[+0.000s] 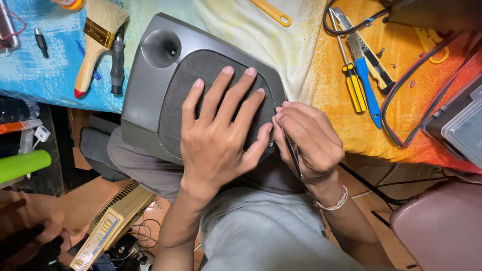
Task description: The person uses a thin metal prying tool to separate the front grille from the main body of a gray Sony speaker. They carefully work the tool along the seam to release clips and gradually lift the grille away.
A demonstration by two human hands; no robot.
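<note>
The left hand (221,135) lies flat and wide, fingers spread, on the dark grille (201,80) of a grey speaker (145,95), which rests on the person's lap and leans against the table edge. Above the fingertips and to their left, a round port (161,48) opens in the speaker's corner. Just right of that hand, the right hand (306,143) is closed around a thin dark tool (292,150), with its fingertips pinched at the grille's right edge; whether the tip touches the grille cannot be told. A bead bracelet (334,200) circles the right wrist. Beyond the right hand, on the orange cloth (331,100), lie a yellow screwdriver (354,85) and a blue brush (366,85). Well left of the left hand, on the blue cloth (30,75), lies a paintbrush (95,45).
</note>
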